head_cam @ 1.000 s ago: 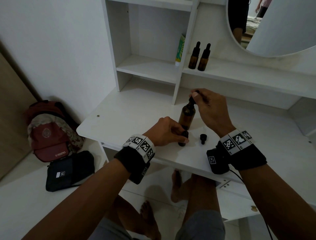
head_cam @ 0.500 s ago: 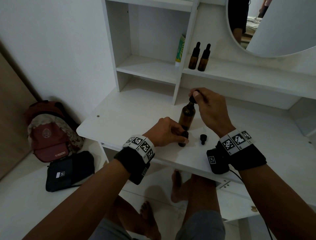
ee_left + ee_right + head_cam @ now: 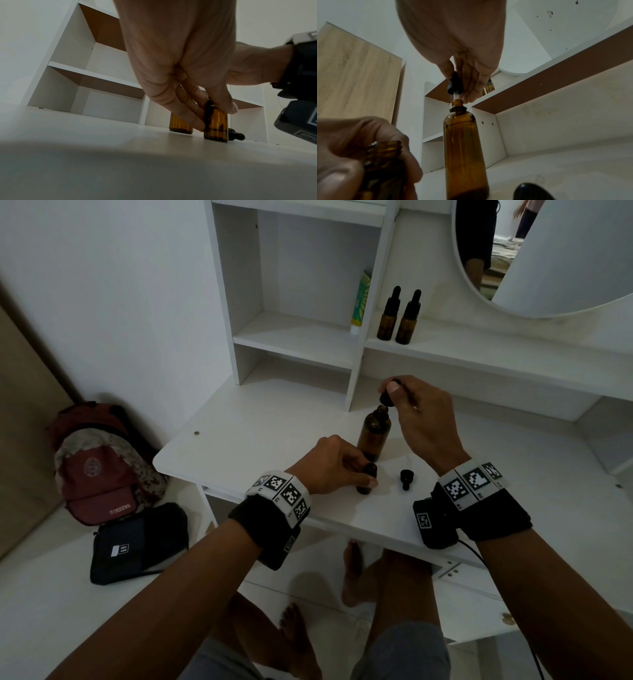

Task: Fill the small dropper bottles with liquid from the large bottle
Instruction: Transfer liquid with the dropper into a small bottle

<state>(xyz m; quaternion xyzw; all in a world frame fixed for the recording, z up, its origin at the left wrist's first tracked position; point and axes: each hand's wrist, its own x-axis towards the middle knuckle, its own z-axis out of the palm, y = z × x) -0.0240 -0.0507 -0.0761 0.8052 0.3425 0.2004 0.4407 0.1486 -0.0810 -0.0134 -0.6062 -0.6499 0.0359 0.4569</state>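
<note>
At the right hand: the right hand (image 3: 423, 419) pinches the black bulb of the dropper (image 3: 453, 83) between thumb and fingers, its glass stem dipped into the open neck of the large bottle (image 3: 464, 146).
Left hand: the left hand (image 3: 330, 465) grips the small open bottle (image 3: 216, 125) by its sides, thumb and fingers curled round it, holding it upright on the desk top (image 3: 246, 440) just in front of the large bottle.
Handling, dropper: light, with a thin glass stem that I judge easy to snap; best held by the rubber bulb and collar, and lifted straight up so the stem clears the neck without scraping.
Handling, large bottle: tall, narrow amber glass, smooth and likely slippery; nobody steadies it, so a sideways nudge from the dropper could tip it.
Handling, small bottle: light glass with a narrow threaded mouth; a grip low on the body keeps the mouth free for the stem.
Loose cap: a black dropper cap (image 3: 406, 478) lies on its side just right of the small bottle.
Edges: the small bottle and cap sit near the front edge of the desk top; a white upright panel (image 3: 356, 364) rises close behind the large bottle.
Open room: bare desk stretches to the right of the hands; two capped dropper bottles (image 3: 399, 318) stand well apart on the shelf (image 3: 496, 354) above.
</note>
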